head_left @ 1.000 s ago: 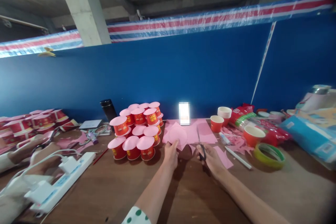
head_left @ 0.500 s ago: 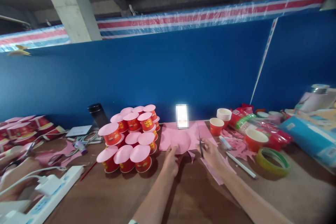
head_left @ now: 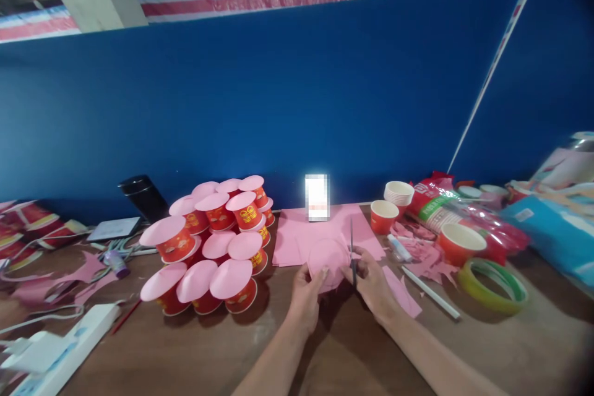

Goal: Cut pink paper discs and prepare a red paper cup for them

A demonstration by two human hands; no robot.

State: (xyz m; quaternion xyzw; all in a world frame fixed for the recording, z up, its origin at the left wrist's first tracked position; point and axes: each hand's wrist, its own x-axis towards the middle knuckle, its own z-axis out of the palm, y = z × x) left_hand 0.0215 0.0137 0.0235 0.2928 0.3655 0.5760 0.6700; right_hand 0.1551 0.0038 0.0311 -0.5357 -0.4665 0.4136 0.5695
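Left hand (head_left: 306, 300) has its grip pinched on a pink paper disc (head_left: 328, 260), thumb on top, right by the pink sheets (head_left: 290, 235) on the brown counter (head_left: 185, 362). Right hand's (head_left: 375, 288) grip is wrapped round some scissors (head_left: 351, 238), just beside the disc. Pink-topped red cups (head_left: 241, 297) sit off left, blue partition (head_left: 278, 99) behind.

Slim bare forearms (head_left: 277, 354), narrower toward the bare left hand (head_left: 306, 294) and bare right hand (head_left: 372, 284)
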